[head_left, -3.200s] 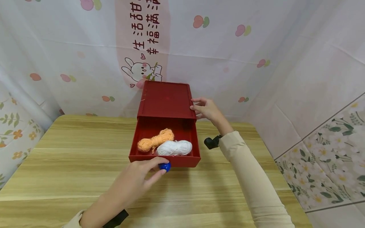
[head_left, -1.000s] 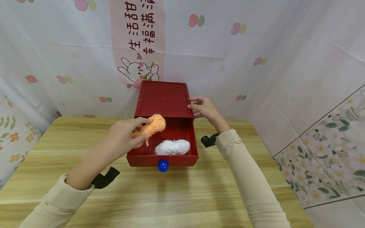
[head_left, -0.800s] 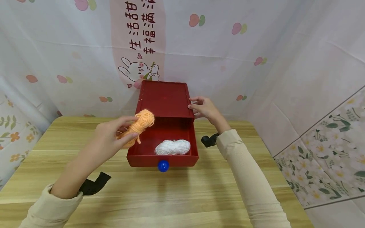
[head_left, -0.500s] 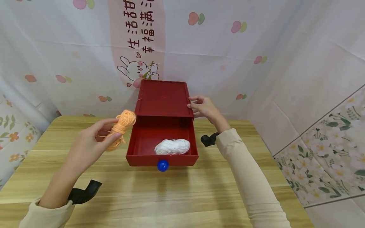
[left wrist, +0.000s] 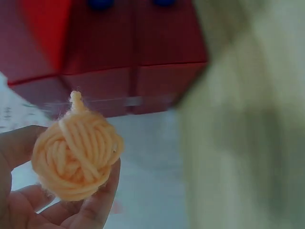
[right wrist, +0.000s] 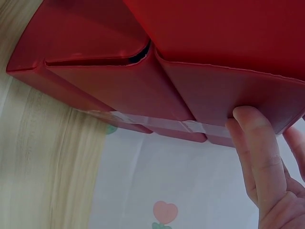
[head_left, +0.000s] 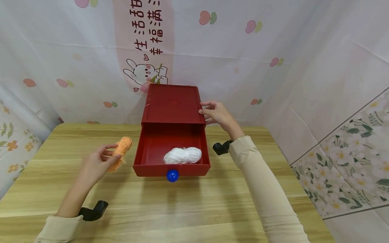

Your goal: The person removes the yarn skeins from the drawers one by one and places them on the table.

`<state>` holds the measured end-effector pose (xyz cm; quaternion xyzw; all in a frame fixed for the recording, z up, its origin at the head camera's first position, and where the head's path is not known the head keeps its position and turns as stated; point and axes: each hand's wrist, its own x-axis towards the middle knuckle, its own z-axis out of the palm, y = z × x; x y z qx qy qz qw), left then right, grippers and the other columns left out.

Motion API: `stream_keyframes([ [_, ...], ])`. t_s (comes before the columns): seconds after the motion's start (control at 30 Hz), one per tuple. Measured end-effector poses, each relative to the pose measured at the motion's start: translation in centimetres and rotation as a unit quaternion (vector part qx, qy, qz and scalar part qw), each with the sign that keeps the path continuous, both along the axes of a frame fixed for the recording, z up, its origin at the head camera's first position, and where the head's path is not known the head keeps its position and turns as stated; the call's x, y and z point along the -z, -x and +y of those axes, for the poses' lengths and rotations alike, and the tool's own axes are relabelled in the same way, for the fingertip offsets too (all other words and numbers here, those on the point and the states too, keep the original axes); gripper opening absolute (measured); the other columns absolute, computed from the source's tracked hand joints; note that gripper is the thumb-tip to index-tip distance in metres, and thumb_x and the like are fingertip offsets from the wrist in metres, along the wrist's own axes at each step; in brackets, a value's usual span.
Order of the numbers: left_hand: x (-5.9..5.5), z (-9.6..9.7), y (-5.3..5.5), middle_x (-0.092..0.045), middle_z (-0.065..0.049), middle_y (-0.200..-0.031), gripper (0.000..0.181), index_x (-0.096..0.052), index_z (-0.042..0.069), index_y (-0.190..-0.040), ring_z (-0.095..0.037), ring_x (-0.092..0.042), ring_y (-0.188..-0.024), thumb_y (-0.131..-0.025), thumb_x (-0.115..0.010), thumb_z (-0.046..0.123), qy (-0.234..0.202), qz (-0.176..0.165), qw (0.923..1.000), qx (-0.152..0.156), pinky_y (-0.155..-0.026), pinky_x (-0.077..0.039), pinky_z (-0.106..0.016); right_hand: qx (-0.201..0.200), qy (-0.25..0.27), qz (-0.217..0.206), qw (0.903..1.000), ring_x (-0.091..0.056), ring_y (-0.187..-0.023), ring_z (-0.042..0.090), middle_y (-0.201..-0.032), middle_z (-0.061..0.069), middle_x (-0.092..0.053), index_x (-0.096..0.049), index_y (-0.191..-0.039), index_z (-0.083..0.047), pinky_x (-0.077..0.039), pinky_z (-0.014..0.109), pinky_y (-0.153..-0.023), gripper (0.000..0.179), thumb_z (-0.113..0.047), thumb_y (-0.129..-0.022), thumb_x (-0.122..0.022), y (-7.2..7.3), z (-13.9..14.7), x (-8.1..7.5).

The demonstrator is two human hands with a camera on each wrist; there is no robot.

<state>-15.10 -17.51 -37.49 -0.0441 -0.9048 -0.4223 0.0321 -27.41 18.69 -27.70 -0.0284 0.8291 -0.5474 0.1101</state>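
Note:
My left hand (head_left: 96, 164) pinches an orange skein of yarn (head_left: 122, 151) between thumb and fingers, over the table left of the red drawer cabinet (head_left: 173, 104). In the left wrist view the orange yarn (left wrist: 76, 155) shows end-on, with a short tail sticking up. The top drawer (head_left: 141, 170) is pulled out, its blue round knob (head_left: 172, 176) facing the front. A white skein of yarn (head_left: 182, 155) lies inside it, toward the right. With fairly straight fingers my right hand (head_left: 219, 116) touches the cabinet's right side; the right wrist view shows fingertips (right wrist: 245, 114) against it.
The cabinet has stacked units, joined by clear tape (right wrist: 193, 126), on a wood-grain table (head_left: 182, 209). Lower blue knobs (left wrist: 101, 2) show in the left wrist view. A patterned curtain (head_left: 231, 44) hangs right behind; floral panels (head_left: 358, 162) stand at the right.
The left hand let go of the blue knob, took the orange yarn out of the drawer and carried it left, then lower toward the table. The right hand stayed on the cabinet's side.

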Motion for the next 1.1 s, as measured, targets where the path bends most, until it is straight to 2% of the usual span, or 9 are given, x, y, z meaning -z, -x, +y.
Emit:
stream_keyframes([
  [0.13,2.3,-0.2,0.6,-0.061,-0.031,-0.108,0.047,-0.049,-0.004,-0.125,-0.042,-0.062,-0.094,-0.091,-0.060,0.026,0.002,-0.050,0.9987,-0.007,-0.063,-0.051,-0.026,-0.001,0.004,-0.001,1.0000,-0.062,-0.087,0.022,-0.123,0.018,-0.051,-0.045,-0.135,-0.006,-0.056,0.033,-0.072,0.045,-0.013,-0.092,-0.056,0.0,0.1,0.1],
  [0.27,3.9,-0.3,1.1,-0.059,-0.032,-0.106,0.046,-0.049,-0.008,-0.119,-0.042,-0.059,-0.093,-0.090,-0.060,0.027,0.006,-0.090,0.9957,-0.019,-0.062,-0.048,-0.027,-0.002,0.004,-0.003,1.0000,-0.062,-0.088,0.023,-0.122,0.017,-0.051,-0.045,-0.135,-0.007,-0.056,0.031,-0.071,0.045,-0.013,-0.092,-0.056,0.1,0.0,0.1],
  [0.37,4.8,-0.1,1.3,-0.059,-0.032,-0.102,0.041,-0.050,-0.009,-0.111,-0.040,-0.060,-0.088,-0.089,-0.062,0.024,0.003,-0.099,0.9946,-0.030,-0.060,-0.046,-0.027,0.000,0.005,-0.004,1.0000,-0.062,-0.087,0.023,-0.121,0.017,-0.052,-0.046,-0.135,-0.007,-0.056,0.030,-0.069,0.044,-0.013,-0.092,-0.055,0.0,0.0,0.0],
  [0.53,6.0,0.0,1.7,-0.061,-0.027,-0.093,0.036,-0.051,-0.009,-0.103,-0.031,-0.060,-0.078,-0.087,-0.064,0.021,0.027,-0.115,0.9921,-0.042,-0.056,-0.044,-0.027,0.001,0.007,-0.004,1.0000,-0.062,-0.086,0.023,-0.120,0.017,-0.052,-0.045,-0.135,-0.007,-0.056,0.030,-0.069,0.044,-0.012,-0.092,-0.055,0.0,0.0,0.1],
  [0.7,6.4,0.0,2.0,-0.059,-0.020,-0.085,0.037,-0.051,-0.008,-0.099,-0.024,-0.056,-0.072,-0.085,-0.064,0.024,0.046,-0.138,0.9883,-0.045,-0.055,-0.041,-0.027,0.004,0.009,-0.001,1.0000,-0.062,-0.089,0.025,-0.120,0.016,-0.052,-0.046,-0.135,-0.007,-0.056,0.031,-0.070,0.044,-0.013,-0.092,-0.055,0.0,0.0,0.1],
  [0.9,6.2,0.4,1.9,-0.056,-0.014,-0.078,0.036,-0.049,-0.007,-0.094,-0.021,-0.051,-0.066,-0.085,-0.065,0.025,0.059,-0.144,0.9874,-0.029,-0.054,-0.039,-0.027,0.001,0.010,-0.003,0.9999,-0.061,-0.093,0.030,-0.121,0.018,-0.051,-0.045,-0.135,-0.007,-0.056,0.032,-0.070,0.044,-0.012,-0.092,-0.055,0.0,0.1,0.1],
  [1.1,5.7,0.2,1.8,-0.058,-0.017,-0.080,0.039,-0.048,-0.008,-0.096,-0.021,-0.053,-0.068,-0.085,-0.064,0.027,0.061,-0.152,0.9864,-0.013,-0.055,-0.040,-0.027,0.007,0.018,-0.008,0.9998,-0.059,-0.100,0.035,-0.121,0.017,-0.052,-0.046,-0.135,-0.008,-0.056,0.032,-0.070,0.043,-0.012,-0.092,-0.055,0.0,0.0,0.0],
])
